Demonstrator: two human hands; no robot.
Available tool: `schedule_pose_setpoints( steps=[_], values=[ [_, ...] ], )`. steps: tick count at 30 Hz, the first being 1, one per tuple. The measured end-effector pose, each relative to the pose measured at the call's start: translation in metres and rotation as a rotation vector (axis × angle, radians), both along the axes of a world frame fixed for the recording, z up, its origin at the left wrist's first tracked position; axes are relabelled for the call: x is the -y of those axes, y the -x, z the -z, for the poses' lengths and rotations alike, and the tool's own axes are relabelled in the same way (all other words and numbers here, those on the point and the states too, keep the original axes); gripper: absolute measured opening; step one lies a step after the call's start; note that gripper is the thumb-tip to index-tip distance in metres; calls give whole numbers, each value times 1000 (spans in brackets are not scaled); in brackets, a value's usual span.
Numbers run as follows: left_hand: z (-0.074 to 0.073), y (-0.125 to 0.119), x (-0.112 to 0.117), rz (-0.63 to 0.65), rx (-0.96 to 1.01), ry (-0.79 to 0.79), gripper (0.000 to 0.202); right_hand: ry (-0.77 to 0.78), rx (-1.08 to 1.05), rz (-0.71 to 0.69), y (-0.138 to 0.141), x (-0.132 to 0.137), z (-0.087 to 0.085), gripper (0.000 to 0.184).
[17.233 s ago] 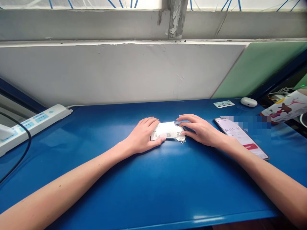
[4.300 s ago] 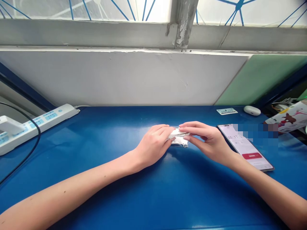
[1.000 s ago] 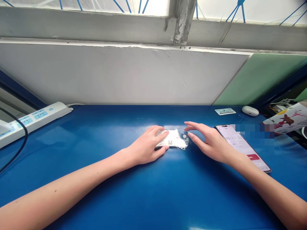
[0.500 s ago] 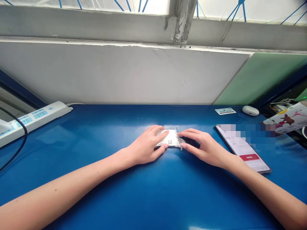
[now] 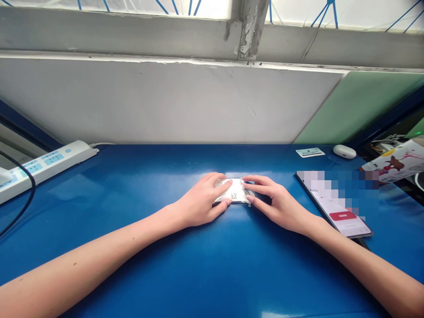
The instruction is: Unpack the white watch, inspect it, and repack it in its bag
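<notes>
A small flat white packet (image 5: 237,191) in shiny clear plastic lies on the blue table, with a small dark code-like print near its lower edge. My left hand (image 5: 207,198) grips its left part, fingers along the far side and on top, thumb at the near edge. At the right end, loose clear wrap shows beside my right hand (image 5: 276,201). The fingertips and thumb of that hand touch the far and near corners there, with a gap between them. My palms hide part of the packet's left side.
A phone (image 5: 331,205) with a partly blurred screen lies right of my right hand. Behind it are a card (image 5: 310,152) and a white earbud case (image 5: 344,151). A white power strip (image 5: 74,152) and a black cable (image 5: 31,194) are at left; a printed box (image 5: 402,161) stands at right.
My right hand has shifted slightly left, its fingertips coming closer over the packet's right end. The loose wrap there looks pressed down. My left hand keeps its hold.
</notes>
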State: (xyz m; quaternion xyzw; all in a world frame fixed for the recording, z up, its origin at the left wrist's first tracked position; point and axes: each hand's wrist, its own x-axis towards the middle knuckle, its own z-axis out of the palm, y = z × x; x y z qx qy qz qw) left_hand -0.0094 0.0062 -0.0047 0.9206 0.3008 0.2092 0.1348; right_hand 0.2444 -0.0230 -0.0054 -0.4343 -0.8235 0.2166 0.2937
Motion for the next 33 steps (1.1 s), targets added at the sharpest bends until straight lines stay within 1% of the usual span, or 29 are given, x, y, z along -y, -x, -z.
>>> schedule_pose_setpoints(
  steps=[6, 15, 18, 22, 26, 30, 33],
  values=[
    [-1, 0, 0, -2, -22, 8, 43, 39, -40, -2, 2, 0, 2, 36],
    [0, -1, 0, -4, -55, -25, 42, 75, 4, -11, 1, 1, 1, 37],
    [0, -2, 0, -3, -56, -35, 41, 25, 29, -20, 2, 1, 1, 36],
    [1, -2, 0, -8, -58, -27, 42, -113, 157, -73, 5, 2, -1, 36],
    [2, -2, 1, -12, -43, -20, 41, -210, 254, -108, 8, 5, -6, 42],
    [3, -2, 2, -16, -29, -29, 41, -256, 298, -123, 11, 6, -7, 48],
    [4, -2, 1, -21, -22, -35, 41, -236, 277, -109, 11, 5, -5, 44]
  ],
)
